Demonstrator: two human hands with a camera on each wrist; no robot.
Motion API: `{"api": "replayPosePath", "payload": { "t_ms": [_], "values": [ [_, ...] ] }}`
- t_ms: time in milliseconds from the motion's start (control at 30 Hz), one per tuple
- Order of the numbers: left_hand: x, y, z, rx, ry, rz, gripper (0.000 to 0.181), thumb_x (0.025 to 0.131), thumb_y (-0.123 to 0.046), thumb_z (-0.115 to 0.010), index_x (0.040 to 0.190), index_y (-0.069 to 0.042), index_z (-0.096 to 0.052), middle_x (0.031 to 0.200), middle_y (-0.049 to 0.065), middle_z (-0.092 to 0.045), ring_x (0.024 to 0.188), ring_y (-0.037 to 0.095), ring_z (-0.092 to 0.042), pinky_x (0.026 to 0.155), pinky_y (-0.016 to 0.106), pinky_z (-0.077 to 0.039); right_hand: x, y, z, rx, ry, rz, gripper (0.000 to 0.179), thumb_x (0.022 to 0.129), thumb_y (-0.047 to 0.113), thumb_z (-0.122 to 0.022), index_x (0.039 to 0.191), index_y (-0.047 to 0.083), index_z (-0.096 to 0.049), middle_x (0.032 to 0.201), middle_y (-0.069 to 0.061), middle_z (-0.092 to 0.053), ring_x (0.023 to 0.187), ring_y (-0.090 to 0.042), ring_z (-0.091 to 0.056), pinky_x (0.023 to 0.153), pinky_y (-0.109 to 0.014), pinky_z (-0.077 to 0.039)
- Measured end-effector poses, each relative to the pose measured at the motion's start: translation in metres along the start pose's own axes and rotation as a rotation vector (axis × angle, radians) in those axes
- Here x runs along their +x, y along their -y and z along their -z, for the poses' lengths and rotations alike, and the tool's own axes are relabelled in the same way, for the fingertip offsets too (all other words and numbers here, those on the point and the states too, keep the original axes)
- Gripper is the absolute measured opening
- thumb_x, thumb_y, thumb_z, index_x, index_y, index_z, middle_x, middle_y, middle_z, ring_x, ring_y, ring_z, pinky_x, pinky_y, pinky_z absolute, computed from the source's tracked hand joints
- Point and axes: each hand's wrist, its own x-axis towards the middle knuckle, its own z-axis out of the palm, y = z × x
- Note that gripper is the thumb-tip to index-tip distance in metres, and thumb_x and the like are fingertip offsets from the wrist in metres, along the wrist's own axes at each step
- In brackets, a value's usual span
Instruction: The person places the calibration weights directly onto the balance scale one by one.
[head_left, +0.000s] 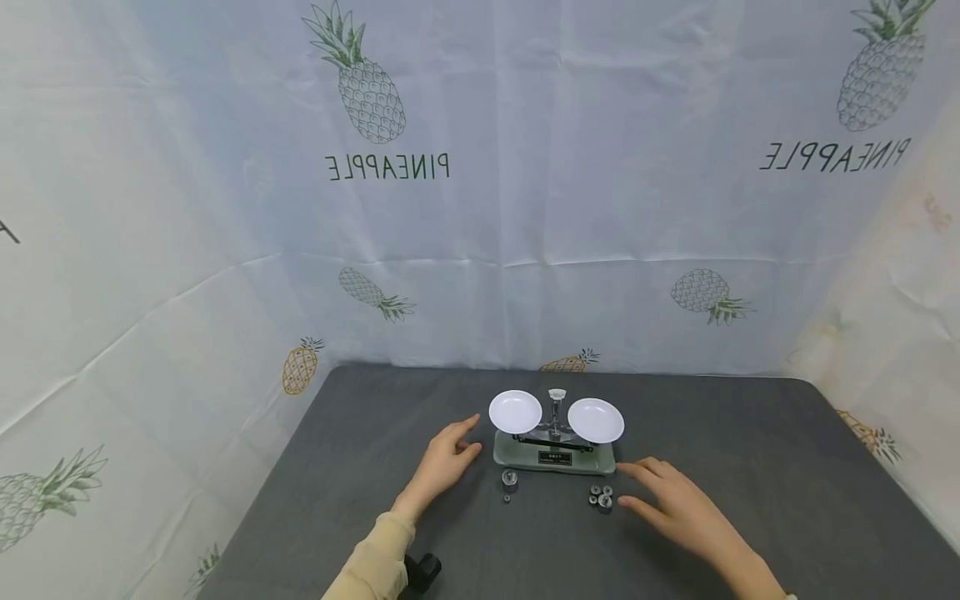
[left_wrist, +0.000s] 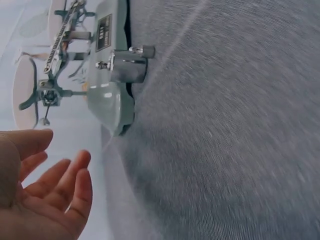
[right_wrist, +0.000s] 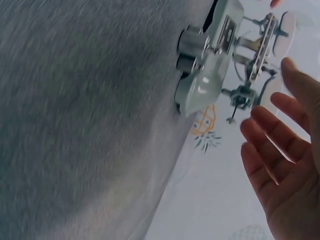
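A balance scale (head_left: 555, 457) with a pale green base and two white pans stands on the dark table. Its left pan (head_left: 515, 412) sits a little higher than its right pan (head_left: 596, 421). My left hand (head_left: 442, 460) hovers left of the scale, fingers relaxed and holding nothing. On the other side, my right hand (head_left: 678, 504) is beside the base's right end, also holding nothing. In front of the scale are a large metal weight (head_left: 510, 480) with a tiny weight (head_left: 507, 498), and to the right a cluster of several weights (head_left: 604, 502).
The dark grey table (head_left: 315, 517) has rounded far corners. Behind and beside it hangs a pale cloth (head_left: 570, 208) printed with pineapples. A black object (head_left: 424, 572) shows at my left sleeve (head_left: 378, 554).
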Motion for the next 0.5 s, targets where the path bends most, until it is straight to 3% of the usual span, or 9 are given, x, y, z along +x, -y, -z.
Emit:
{"api": "replayPosePath", "payload": {
  "t_ms": [200,400,500],
  "values": [
    [0.012,0.001,-0.010,-0.127,0.033,0.017,0.045,0.090,-0.012,-0.059,0.133,-0.004,-0.050,0.122,0.021,-0.059,0.079,0.020,-0.066,0.061,0.021,-0.045,0.004,0.003,-0.008,0.080,0.008,0.074,0.030,0.074,0.016,-0.076,0.102,0.011,-0.067,0.091,0.005,-0.061,0.079,-0.007,-0.058,0.066,-0.026,-0.048],
    [0.019,0.002,-0.021,-0.197,0.069,0.072,0.039,0.092,-0.012,-0.055,0.130,-0.002,-0.052,0.122,0.020,-0.060,0.074,0.018,-0.067,0.066,0.023,-0.047,0.003,0.003,-0.017,0.142,0.066,0.050,0.026,0.075,0.014,-0.074,0.100,0.009,-0.067,0.088,0.005,-0.060,0.073,-0.005,-0.057,0.061,-0.023,-0.045],
    [0.023,0.003,-0.026,-0.211,0.073,0.071,0.035,0.091,-0.010,-0.054,0.126,-0.002,-0.055,0.120,0.020,-0.061,0.071,0.018,-0.067,0.067,0.025,-0.049,0.003,0.002,-0.020,0.158,0.104,0.035,0.025,0.077,0.013,-0.073,0.101,0.009,-0.067,0.088,0.005,-0.059,0.072,-0.002,-0.054,0.060,-0.022,-0.044]
  ]
}}
